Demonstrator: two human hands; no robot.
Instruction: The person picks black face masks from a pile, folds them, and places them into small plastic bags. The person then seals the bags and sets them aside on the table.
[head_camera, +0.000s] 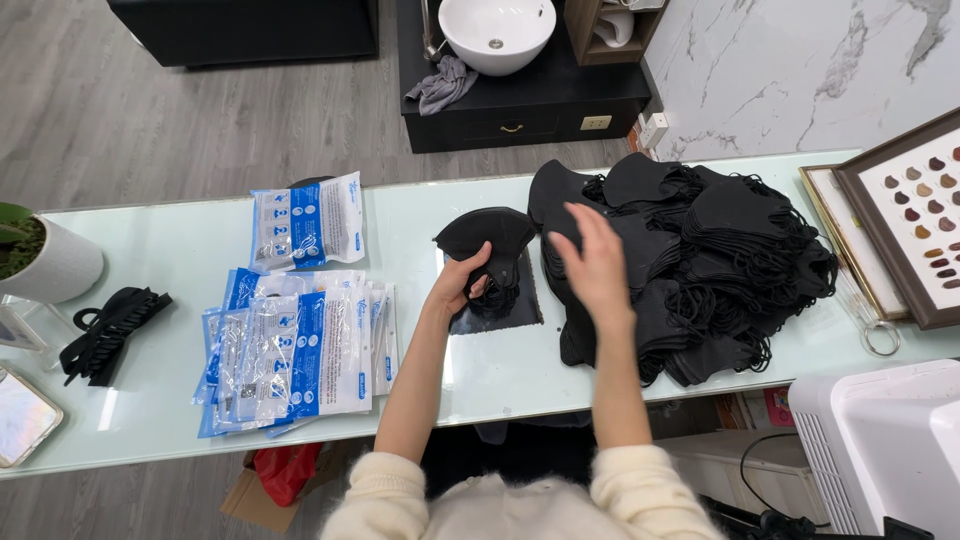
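Left hand (462, 283) pinches a black mask (487, 240) over the glass table (500, 370) mid-span, right hand (597, 262) open and empty just above the mask pile (700, 270), packets (290, 360) left, sink (497, 32) beyond.

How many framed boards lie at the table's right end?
2: a dark-framed board of coloured samples at the right edge, and a lighter-framed one partly tucked under its left side. Others could be hidden past the edge.

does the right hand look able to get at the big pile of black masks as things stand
Probably yes: the right hand is raised, open and empty, just over the near edge of the pile of black masks, with nothing between them.
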